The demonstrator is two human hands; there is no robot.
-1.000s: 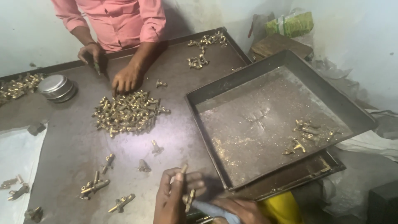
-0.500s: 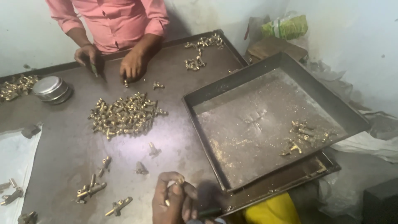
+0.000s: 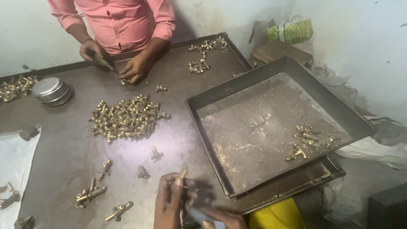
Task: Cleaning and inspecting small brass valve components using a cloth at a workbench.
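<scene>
Left hand (image 3: 169, 199) pinches a brass fitting (image 3: 183, 174) — right hand (image 3: 222, 218) alongside.

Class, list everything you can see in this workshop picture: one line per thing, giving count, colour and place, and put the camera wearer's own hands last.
Table: one, dark metal, fills the left.
Tray: one, dark metal, right side of the table.
Brass fittings pile: many, gold, table centre.
Fittings in tray: several, gold, tray's right part.
Far fittings: a small scatter, gold, far table edge.
Loose fittings: a few, gold, near left.
Round tin: one, silver, far left.
White sheet: one, left edge.
Green bag: one, by the wall.
Co-worker's hands: two, at the far side.
Left hand: holds a small brass piece, bottom centre.
Right hand: bottom edge, blurred.
</scene>
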